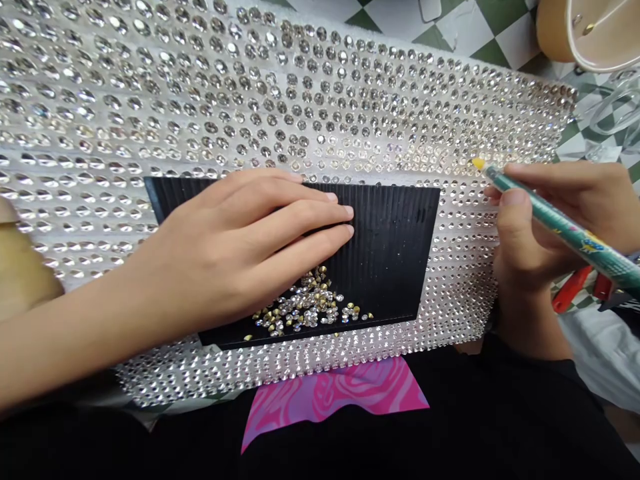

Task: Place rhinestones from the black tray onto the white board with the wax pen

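Note:
A white sheet [320,87] covered with rows of clear rhinestones spreads across most of the view. On it lies a black ribbed tray [390,247], with a heap of loose rhinestones [305,307] along its near edge. My left hand [250,233] rests flat over the tray's left part, fingers stretched out to the right; it hides some of the tray and stones. In my right hand [555,220] is a green patterned pen-like stick [565,230] with a yellow tip [478,163]. The tip is over the rhinestone rows at right; whether it touches a stone I cannot tell.
A cream bowl-like container [570,40] with a few small bits inside stands at the upper right on a green-and-white checkered surface [505,30]. A clear plastic ring [613,110] and a red-handled item [573,288] lie at right. A yellowish object [25,267] is at left.

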